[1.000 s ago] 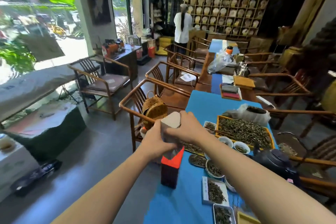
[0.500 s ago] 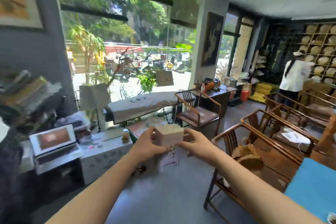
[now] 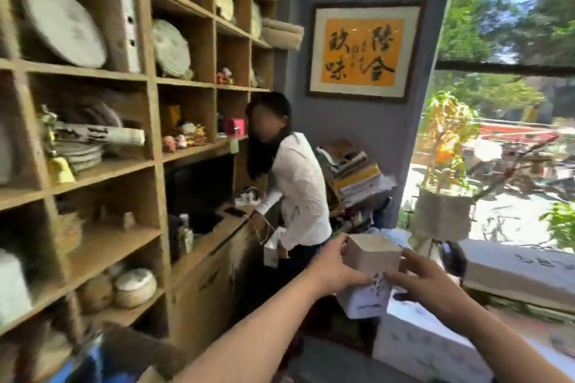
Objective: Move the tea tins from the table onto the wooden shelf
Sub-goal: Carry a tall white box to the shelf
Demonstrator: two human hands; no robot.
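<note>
I hold a tall square tea tin, beige on top with a white lower part bearing dark writing, out in front of me at chest height. My left hand grips its left side and my right hand grips its right side. The wooden shelf fills the left of the view, a grid of compartments with round tea cakes, figurines, jars and boxes. The tin is in the air to the right of the shelf and touches none of it. The table is out of view.
A person in a white shirt stands bent at the shelf's counter, just beyond the tin. White boxes sit low on the right under a large window. A framed calligraphy hangs on the grey wall.
My view has swung left from the table, past the window, to the wooden shelf. Both hands have kept their grip on the tin and carried it along.
</note>
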